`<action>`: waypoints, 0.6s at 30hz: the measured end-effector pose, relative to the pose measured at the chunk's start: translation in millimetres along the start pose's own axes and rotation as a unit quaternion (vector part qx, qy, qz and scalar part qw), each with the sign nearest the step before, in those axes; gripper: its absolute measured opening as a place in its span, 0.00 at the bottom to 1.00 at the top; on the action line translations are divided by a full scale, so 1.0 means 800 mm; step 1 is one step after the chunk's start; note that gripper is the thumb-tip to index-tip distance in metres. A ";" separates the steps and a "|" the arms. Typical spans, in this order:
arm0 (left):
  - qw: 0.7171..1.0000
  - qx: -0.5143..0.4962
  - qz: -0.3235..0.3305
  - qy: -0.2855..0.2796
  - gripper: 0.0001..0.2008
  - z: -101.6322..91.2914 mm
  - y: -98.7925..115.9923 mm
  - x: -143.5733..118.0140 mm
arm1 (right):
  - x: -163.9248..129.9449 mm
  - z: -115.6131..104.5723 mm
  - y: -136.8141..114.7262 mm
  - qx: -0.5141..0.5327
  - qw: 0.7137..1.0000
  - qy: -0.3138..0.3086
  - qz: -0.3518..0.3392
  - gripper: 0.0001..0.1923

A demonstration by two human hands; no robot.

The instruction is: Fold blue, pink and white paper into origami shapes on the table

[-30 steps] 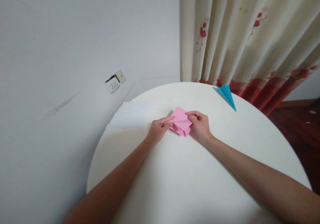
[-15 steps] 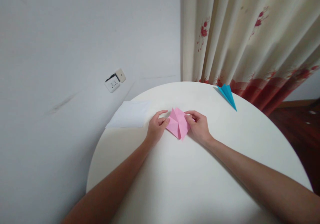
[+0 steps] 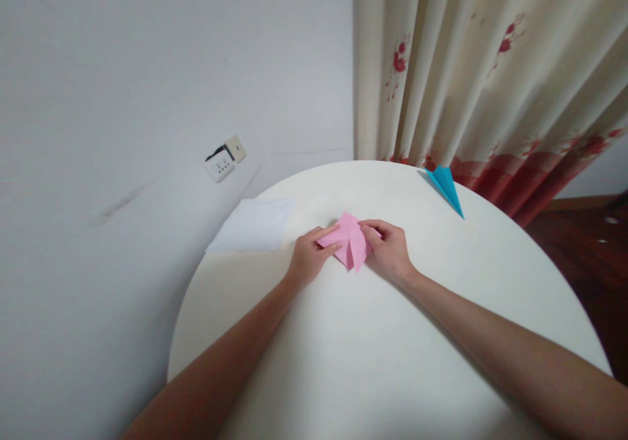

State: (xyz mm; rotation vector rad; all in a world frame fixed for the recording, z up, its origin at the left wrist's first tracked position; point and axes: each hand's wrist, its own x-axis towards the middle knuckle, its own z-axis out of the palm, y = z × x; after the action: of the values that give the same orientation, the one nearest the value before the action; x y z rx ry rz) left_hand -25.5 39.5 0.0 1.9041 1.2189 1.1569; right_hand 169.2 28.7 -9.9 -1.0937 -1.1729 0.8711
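A pink folded paper with a centre crease and pointed corners lies between my two hands on the white round table. My left hand is on its left corner, the index finger along the upper edge and the thumb on the lower part, with the paper between them. On the right side, my right hand pinches the paper between thumb and curled fingers. The fingertips under the paper are hidden.
A blue folded paper plane rests near the table's far right edge. White sheets lie at the left, close to the wall with a socket. A flowered curtain hangs behind the table.
My left index finger and thumb have moved right onto the paper. Its left flap now lies flatter and reaches further left between them. My right hand has barely shifted.
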 end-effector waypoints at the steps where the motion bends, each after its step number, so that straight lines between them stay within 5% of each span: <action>1: 1.000 0.004 -0.001 0.002 0.21 0.000 0.000 0.000 | -0.001 0.000 -0.001 -0.004 1.000 -0.003 -0.001 0.12; 10: 0.997 0.009 0.017 0.078 0.07 -0.002 0.002 0.003 | -0.005 0.000 -0.008 0.013 0.999 -0.049 0.007 0.16; 18: 0.995 -0.050 -0.075 0.031 0.12 0.000 0.014 -0.003 | -0.002 0.001 -0.009 0.010 0.999 0.011 -0.029 0.08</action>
State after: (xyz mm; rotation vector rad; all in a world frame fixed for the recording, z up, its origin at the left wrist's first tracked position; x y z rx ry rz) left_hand -21.6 32.8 8.5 1.6843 1.2902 1.1809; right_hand 167.8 25.3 -3.6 -1.0451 -1.1693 0.8214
